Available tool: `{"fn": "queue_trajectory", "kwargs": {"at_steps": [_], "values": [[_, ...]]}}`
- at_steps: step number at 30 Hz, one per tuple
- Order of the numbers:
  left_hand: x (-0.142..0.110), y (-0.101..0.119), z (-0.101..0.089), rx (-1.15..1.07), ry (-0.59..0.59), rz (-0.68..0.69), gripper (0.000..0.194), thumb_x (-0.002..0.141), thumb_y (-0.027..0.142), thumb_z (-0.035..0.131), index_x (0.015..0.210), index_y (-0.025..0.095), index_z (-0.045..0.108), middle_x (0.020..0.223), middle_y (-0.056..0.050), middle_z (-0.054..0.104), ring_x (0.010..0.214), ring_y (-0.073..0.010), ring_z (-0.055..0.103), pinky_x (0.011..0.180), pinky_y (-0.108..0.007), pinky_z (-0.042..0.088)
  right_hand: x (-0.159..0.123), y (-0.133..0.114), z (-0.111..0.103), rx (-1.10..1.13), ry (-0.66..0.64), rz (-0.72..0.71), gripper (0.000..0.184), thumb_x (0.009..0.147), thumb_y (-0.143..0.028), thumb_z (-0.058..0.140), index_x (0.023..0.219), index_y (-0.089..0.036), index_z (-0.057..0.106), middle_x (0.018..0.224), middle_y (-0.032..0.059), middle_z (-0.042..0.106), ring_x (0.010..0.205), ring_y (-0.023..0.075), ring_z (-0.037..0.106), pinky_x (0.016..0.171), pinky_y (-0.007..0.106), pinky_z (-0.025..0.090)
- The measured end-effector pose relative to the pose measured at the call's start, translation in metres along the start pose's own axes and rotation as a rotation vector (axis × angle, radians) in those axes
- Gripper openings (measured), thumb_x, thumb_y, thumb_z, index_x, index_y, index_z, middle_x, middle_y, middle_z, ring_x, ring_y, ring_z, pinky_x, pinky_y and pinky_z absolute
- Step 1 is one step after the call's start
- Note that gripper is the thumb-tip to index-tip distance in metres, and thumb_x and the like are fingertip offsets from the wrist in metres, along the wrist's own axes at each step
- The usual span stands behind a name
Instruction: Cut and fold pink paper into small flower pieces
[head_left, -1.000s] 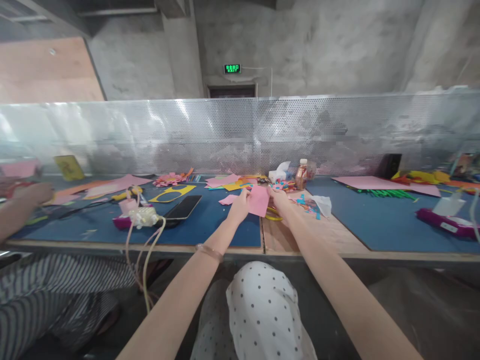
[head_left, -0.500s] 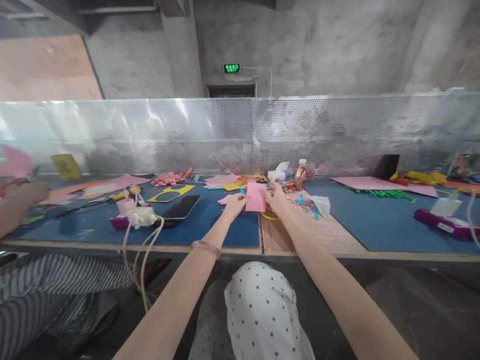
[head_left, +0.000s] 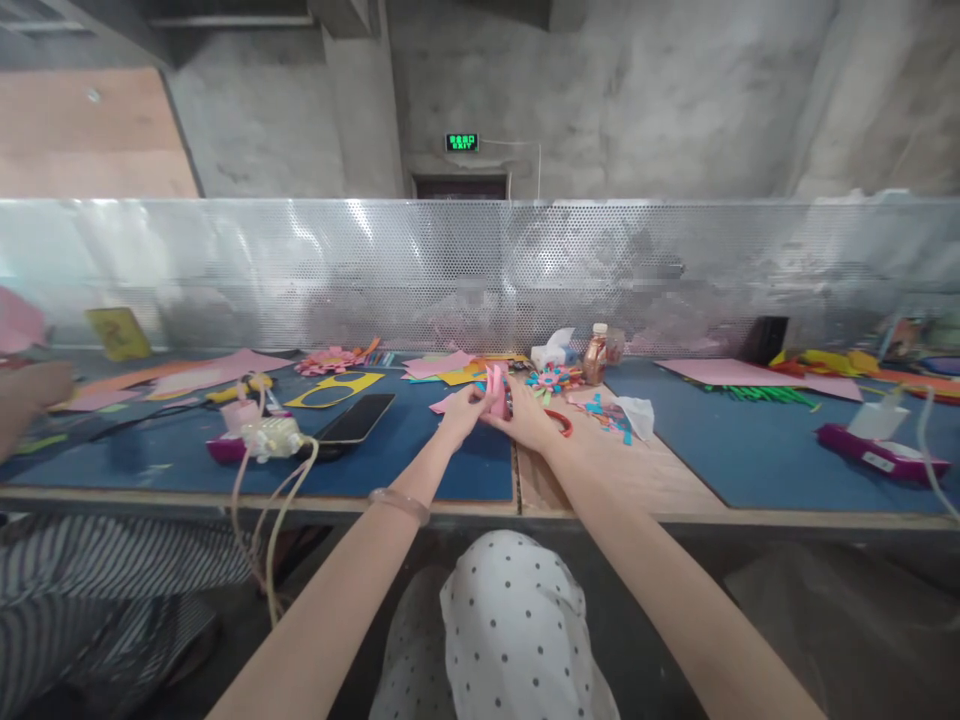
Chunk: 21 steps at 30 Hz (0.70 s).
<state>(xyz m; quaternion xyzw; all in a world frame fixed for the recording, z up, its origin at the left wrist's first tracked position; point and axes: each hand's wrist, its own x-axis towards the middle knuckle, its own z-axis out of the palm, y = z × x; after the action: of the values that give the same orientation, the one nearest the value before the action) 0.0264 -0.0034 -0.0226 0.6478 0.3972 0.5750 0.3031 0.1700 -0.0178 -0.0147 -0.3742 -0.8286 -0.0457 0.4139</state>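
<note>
A piece of pink paper (head_left: 496, 391) stands bent or folded between my two hands over the middle of the table. The fingers of my left hand (head_left: 466, 410) pinch its left side. My right hand (head_left: 523, 414) closes round its right side, and its fingertips are partly hidden behind the paper. Just right of my right hand lies something with a red-orange loop (head_left: 559, 423), perhaps a scissors handle. Behind it sits a colourful paper flower (head_left: 555, 380) in pink, blue and red.
A black phone (head_left: 358, 418) and a cluster of white plugs with cables (head_left: 274, 437) lie to the left. A bottle (head_left: 596, 356), tissue (head_left: 553, 349) and paper scraps (head_left: 609, 415) are on the right. Yellow paper with round cutouts (head_left: 335, 388) lies behind the phone. A co-worker's arm (head_left: 34, 402) shows far left.
The pink paper was flat and facing me; now it is bent between my hands. My right hand has moved left and lower, uncovering the paper flower and the red-orange loop.
</note>
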Motion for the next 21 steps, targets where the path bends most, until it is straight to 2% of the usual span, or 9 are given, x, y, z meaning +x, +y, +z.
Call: {"fn": "queue_trajectory", "kwargs": {"at_steps": [2,5,7,10,13,15,17,21], "values": [[-0.002,0.002,0.001,-0.030,-0.037,0.009,0.031,0.063,0.043,0.059,0.059,0.015,0.046,0.056,0.004,0.048,0.053,-0.0084,0.046,0.052,-0.021,0.040,0.000,-0.001,-0.001,0.081,0.001,0.003,0.075,0.069,-0.041,0.058,0.131,-0.015,0.025,0.122,0.0153,0.042,0.115,0.0257,0.038,0.096,0.041,0.030],[-0.005,0.006,0.001,-0.135,-0.138,-0.037,0.031,0.063,0.044,0.059,0.068,0.015,0.051,0.067,0.000,0.055,0.062,-0.0107,0.051,0.056,-0.023,0.044,0.000,0.000,-0.001,0.187,0.034,0.042,0.069,0.071,-0.029,0.054,0.131,-0.013,0.024,0.110,0.0132,0.051,0.100,0.0213,0.049,0.089,0.037,0.037],[-0.005,0.007,0.001,-0.175,-0.162,-0.059,0.033,0.063,0.044,0.059,0.075,0.014,0.054,0.077,-0.003,0.058,0.069,-0.0126,0.054,0.058,-0.025,0.046,0.001,0.002,-0.002,0.236,0.046,0.086,0.064,0.073,-0.026,0.051,0.130,-0.012,0.025,0.101,0.0114,0.055,0.088,0.0186,0.054,0.082,0.033,0.041],[-0.003,0.005,0.000,-0.164,-0.104,-0.076,0.032,0.064,0.043,0.059,0.074,0.014,0.053,0.077,-0.003,0.059,0.069,-0.0131,0.055,0.060,-0.026,0.047,0.001,0.005,-0.002,0.239,0.048,0.153,0.057,0.073,-0.030,0.052,0.124,-0.013,0.034,0.096,0.0099,0.057,0.083,0.0178,0.054,0.079,0.032,0.041],[-0.001,0.002,0.000,-0.134,-0.024,-0.081,0.028,0.064,0.040,0.060,0.072,0.014,0.053,0.069,-0.002,0.058,0.066,-0.0128,0.055,0.061,-0.026,0.046,0.002,0.008,-0.002,0.150,0.062,0.274,0.038,0.076,-0.033,0.047,0.109,-0.014,0.048,0.090,0.0093,0.059,0.081,0.0190,0.055,0.078,0.032,0.040],[-0.001,0.002,0.000,-0.123,-0.018,-0.053,0.026,0.064,0.036,0.060,0.074,0.013,0.055,0.069,-0.002,0.059,0.066,-0.0130,0.055,0.062,-0.027,0.045,0.004,0.010,-0.003,0.068,0.081,0.376,0.026,0.080,-0.031,0.040,0.093,-0.013,0.054,0.081,0.0097,0.060,0.077,0.0200,0.055,0.075,0.032,0.039],[-0.001,0.003,0.001,-0.144,-0.042,-0.030,0.024,0.065,0.032,0.059,0.079,0.013,0.056,0.074,-0.003,0.061,0.068,-0.0138,0.056,0.064,-0.027,0.046,0.005,0.013,-0.003,0.016,0.121,0.444,0.023,0.080,-0.028,0.037,0.080,-0.014,0.055,0.077,0.0104,0.060,0.076,0.0209,0.055,0.073,0.031,0.039],[0.000,0.003,0.001,-0.122,0.016,-0.068,0.024,0.067,0.024,0.058,0.089,0.013,0.056,0.081,-0.006,0.063,0.071,-0.0152,0.058,0.066,-0.029,0.047,0.006,0.018,-0.005,0.087,0.285,0.541,0.022,0.081,-0.030,0.037,0.083,-0.016,0.054,0.080,0.0097,0.061,0.078,0.0203,0.056,0.072,0.028,0.039]]}}
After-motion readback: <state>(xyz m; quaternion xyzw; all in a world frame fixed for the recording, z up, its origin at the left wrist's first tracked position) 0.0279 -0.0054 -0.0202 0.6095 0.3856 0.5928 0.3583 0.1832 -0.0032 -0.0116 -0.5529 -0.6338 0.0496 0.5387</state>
